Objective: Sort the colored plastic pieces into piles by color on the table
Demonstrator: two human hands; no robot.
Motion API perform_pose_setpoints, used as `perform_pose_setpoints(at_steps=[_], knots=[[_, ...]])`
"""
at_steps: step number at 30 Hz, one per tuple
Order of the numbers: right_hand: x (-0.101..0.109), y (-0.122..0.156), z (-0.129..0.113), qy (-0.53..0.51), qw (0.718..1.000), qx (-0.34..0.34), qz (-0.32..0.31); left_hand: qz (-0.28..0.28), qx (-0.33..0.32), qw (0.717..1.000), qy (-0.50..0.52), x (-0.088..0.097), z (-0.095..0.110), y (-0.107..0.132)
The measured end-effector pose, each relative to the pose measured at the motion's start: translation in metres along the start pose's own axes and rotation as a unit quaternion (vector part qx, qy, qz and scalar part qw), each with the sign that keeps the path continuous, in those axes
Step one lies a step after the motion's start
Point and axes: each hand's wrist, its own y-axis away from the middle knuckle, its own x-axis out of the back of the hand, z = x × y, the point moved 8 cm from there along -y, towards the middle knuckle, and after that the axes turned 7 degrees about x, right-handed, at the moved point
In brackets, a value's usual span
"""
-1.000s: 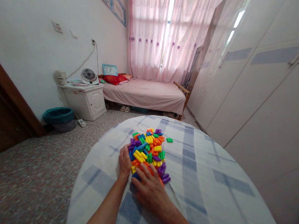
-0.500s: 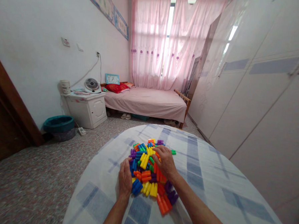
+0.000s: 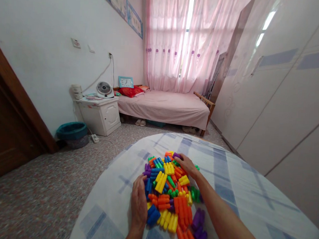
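Observation:
A pile of colourful plastic building blocks, made of joined tubes, lies on the table. My left hand [image 3: 139,200] rests on its edge along the pile's left side, fingers stretched out, next to a blue block [image 3: 153,215]. At the far edge of the pile, my right hand [image 3: 187,164] has its thumb and fingers closed around a purple block [image 3: 177,155]. Yellow blocks [image 3: 160,182] lie on top in the middle. Orange blocks [image 3: 183,210] and more purple blocks [image 3: 199,221] are at the near right, beside my right forearm.
A checked cloth [image 3: 112,199] covers the rounded table. Beyond it stand a bed [image 3: 165,105], a white cabinet [image 3: 100,118] with a fan [image 3: 104,89], and a teal-lined bin [image 3: 72,131]. White wardrobes [image 3: 267,103] line the right side.
My right hand has moved from over the middle of the pile to the purple block at its far edge. My left hand stays beside the pile. The view has shifted slightly.

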Motion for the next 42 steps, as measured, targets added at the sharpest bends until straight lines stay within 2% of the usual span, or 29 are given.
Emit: perform_pose_setpoints(at_steps=[4, 7, 9, 12, 14, 16, 18, 19, 23, 25, 28, 31, 34, 38, 42], knots=[[-0.001, 0.022, -0.023, -0.036, 0.999, 0.025, -0.032, 0.006, 0.025, 1.000, 0.008, -0.001, 0.005, 0.000], [0.002, 0.050, -0.053, -0.057, 0.995, 0.058, -0.062, 0.012, 0.026, 1.000, 0.005, -0.001, 0.006, -0.001], [0.001, 0.073, -0.080, -0.063, 0.989, 0.097, -0.096, 0.009, 0.004, 1.000, 0.001, -0.001, 0.008, -0.001], [-0.005, 0.104, -0.119, -0.047, 0.965, 0.186, -0.177, 0.005, -0.009, 1.000, 0.003, -0.001, 0.006, 0.000], [-0.004, 0.105, -0.128, -0.042, 0.959, 0.205, -0.192, 0.010, -0.007, 1.000, 0.001, 0.000, 0.006, 0.000], [0.001, 0.084, -0.118, -0.025, 0.971, 0.183, -0.155, 0.011, -0.002, 1.000, -0.004, 0.001, 0.008, 0.000], [0.002, 0.050, -0.096, 0.024, 0.984, 0.142, -0.101, 0.011, 0.005, 1.000, -0.008, 0.001, 0.009, 0.000], [-0.002, 0.032, -0.083, 0.066, 0.986, 0.120, -0.092, 0.012, 0.012, 1.000, -0.008, 0.001, 0.008, 0.000], [-0.030, -0.023, -0.044, 0.106, 0.989, 0.067, -0.085, 0.005, 0.026, 1.000, -0.008, -0.001, 0.006, 0.000], [-0.045, -0.035, -0.034, 0.110, 0.988, 0.053, -0.099, 0.002, 0.036, 0.999, -0.011, -0.001, 0.004, 0.001], [-0.061, -0.034, -0.033, 0.105, 0.983, 0.062, -0.140, 0.005, 0.049, 0.999, -0.013, -0.001, 0.002, 0.002], [-0.064, -0.017, -0.042, 0.090, 0.974, 0.084, -0.190, 0.003, 0.038, 0.999, -0.006, -0.002, 0.007, 0.002], [-0.056, 0.012, -0.064, 0.060, 0.963, 0.112, -0.238, 0.005, 0.055, 0.998, 0.007, -0.002, 0.009, 0.002], [-0.033, 0.062, -0.108, 0.022, 0.959, 0.155, -0.236, 0.001, 0.054, 0.998, 0.013, -0.003, 0.009, 0.002], [-0.016, 0.104, -0.147, -0.032, 0.942, 0.215, -0.256, 0.011, -0.007, 1.000, -0.014, -0.002, 0.006, 0.002]])
